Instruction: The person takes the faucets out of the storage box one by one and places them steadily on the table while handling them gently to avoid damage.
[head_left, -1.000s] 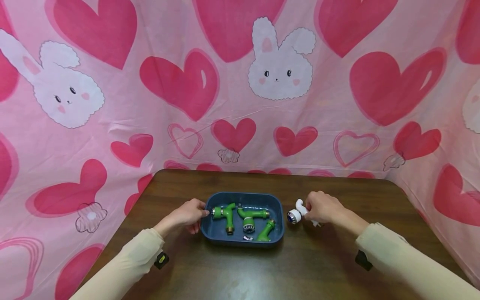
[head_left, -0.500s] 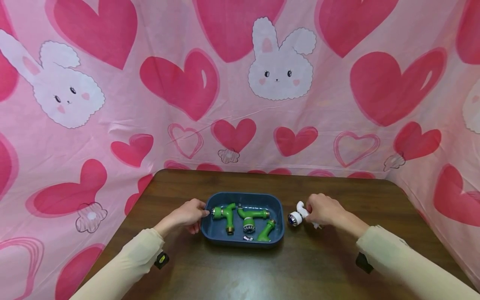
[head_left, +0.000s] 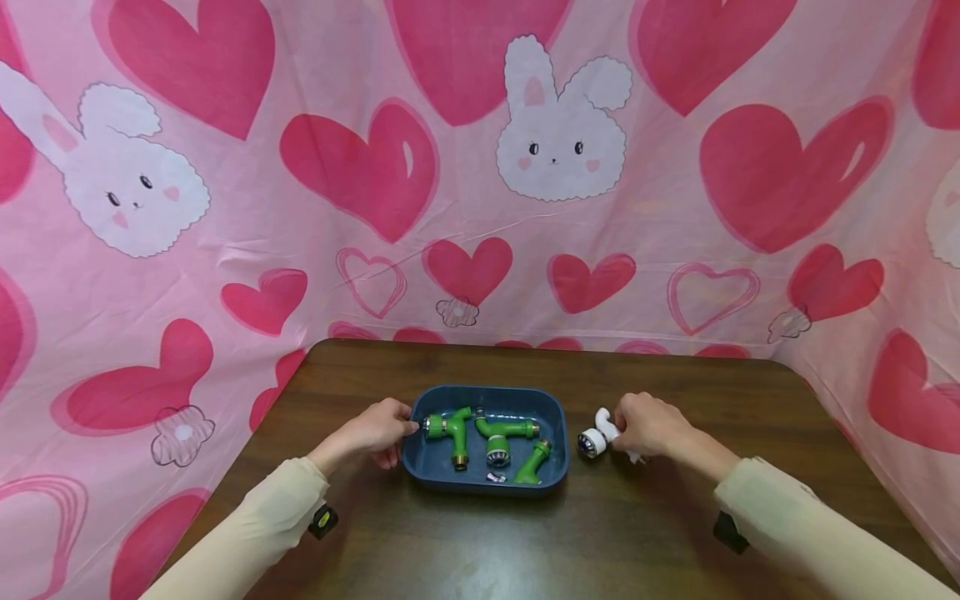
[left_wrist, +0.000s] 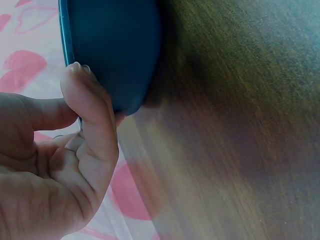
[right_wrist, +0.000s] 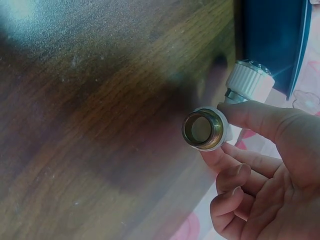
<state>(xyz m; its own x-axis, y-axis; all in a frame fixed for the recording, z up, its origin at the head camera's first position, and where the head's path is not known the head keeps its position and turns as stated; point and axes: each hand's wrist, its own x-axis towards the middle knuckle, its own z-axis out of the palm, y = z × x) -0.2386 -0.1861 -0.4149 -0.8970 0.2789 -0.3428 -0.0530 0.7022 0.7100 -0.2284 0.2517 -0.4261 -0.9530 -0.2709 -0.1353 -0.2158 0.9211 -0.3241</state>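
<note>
My left hand [head_left: 375, 429] pinches the left rim of a dark blue plastic tub [head_left: 465, 486] between thumb and fingers; the left wrist view shows this grip on the tub wall [left_wrist: 115, 45]. To the right of the tub, my right hand [head_left: 651, 425] holds a white tap [head_left: 594, 442] by its body. In the right wrist view, the tap's brass threaded end [right_wrist: 204, 129] faces the camera and its ribbed white knob [right_wrist: 250, 82] points toward the tub. Inside the tub lie a green tap [head_left: 453, 427], another green tap [head_left: 504, 428] and a green tap piece [head_left: 534, 460].
A small shiny piece [head_left: 496, 477] lies at the tub's front inside. Everything stands on a dark brown wooden table [head_left: 480, 542]. A pink cloth [head_left: 465, 208] with hearts and rabbits hangs behind and at the sides.
My right hand has shifted slightly toward me with the white tap, which has moved a little down and right in the head view. The left hand and the tub have stayed put.
</note>
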